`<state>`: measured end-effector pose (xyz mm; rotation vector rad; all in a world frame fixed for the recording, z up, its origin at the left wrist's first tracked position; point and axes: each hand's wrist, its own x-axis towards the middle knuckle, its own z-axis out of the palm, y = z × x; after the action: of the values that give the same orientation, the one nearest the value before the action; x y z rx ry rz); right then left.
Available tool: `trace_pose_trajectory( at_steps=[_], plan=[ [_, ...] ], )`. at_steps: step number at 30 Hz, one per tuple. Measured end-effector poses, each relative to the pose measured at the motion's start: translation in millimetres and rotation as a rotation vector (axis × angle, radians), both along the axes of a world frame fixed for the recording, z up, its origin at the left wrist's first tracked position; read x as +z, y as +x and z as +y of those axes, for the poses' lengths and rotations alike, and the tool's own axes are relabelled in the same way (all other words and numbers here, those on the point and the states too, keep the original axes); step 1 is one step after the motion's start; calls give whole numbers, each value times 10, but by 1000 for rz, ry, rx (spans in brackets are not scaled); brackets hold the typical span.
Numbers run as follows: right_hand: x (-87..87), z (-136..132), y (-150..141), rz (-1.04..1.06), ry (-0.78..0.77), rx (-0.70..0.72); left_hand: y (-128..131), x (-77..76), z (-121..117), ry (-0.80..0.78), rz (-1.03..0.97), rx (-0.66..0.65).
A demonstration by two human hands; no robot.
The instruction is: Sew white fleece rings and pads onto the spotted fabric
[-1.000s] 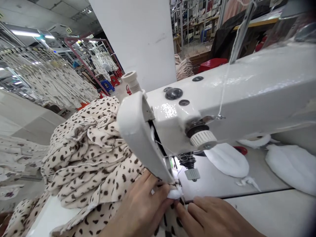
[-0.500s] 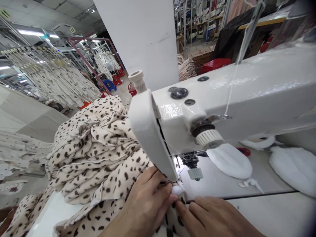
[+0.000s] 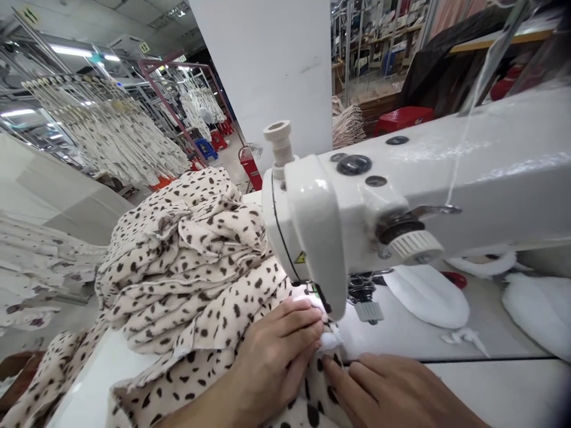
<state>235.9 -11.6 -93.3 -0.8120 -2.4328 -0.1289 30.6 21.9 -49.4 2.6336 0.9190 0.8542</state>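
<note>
One machine [image 3: 491, 172] stands ahead and to the right of the left hand [image 3: 274, 351], and one spotted cloth [image 3: 209, 238] lies heaped beyond and left of that hand, running under both hands. The left hand's fingers are together, bent over the cloth and touching its one white tuft [image 3: 330, 340], the right hand [image 3: 388, 386] has curled fingers with the index on the cloth, and whether either pinches it I cannot tell. Beyond the right hand lie three white pads [image 3: 428, 297], and above it are two ribbed knobs [image 3: 369, 311].
</note>
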Motion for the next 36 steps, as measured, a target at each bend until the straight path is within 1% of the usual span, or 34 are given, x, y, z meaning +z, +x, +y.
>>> trace_pose_trajectory(
  at_steps=[2,3,5,7,9,11,13,14,15,18,19,24,27,31,33,34,36],
  plan=[
    [99,110,81,-1,19,-8,6,19,-11,15,21,16],
    [161,179,141,-4,43,-41,8,26,-16,14,33,21],
    [285,326,292,-47,111,-175,8,29,-28,15,48,24],
    [373,463,473,-152,179,-339,0,19,-40,28,66,35],
    [397,574,664,-269,230,-444,-14,0,-50,36,85,57],
    [367,654,834,-379,241,-538,-25,-16,-54,38,101,72],
    [317,710,946,-452,185,-673,-29,-21,-50,37,104,65],
    [296,731,975,-459,146,-698,-29,-21,-46,36,101,56],
    [280,748,987,-456,106,-682,-27,-21,-41,33,95,45],
    [280,789,956,-428,39,-498,-25,-29,-31,22,71,27],
    [291,803,937,-430,21,-463,-26,-36,-31,21,69,21],
    [330,907,897,-439,-65,-466,-36,-60,-54,34,63,20],
    [309,978,924,-429,-110,-469,-38,-57,-55,51,59,14],
    [322,1018,993,-424,-139,-432,-41,-55,-48,56,60,23],
    [348,1014,1034,-415,-102,-405,-40,-57,-55,66,64,32],
    [360,1011,1051,-395,-39,-397,-38,-59,-62,74,69,37],
    [380,1001,1067,-337,154,-400,-31,-59,-77,102,82,56]
  ],
)
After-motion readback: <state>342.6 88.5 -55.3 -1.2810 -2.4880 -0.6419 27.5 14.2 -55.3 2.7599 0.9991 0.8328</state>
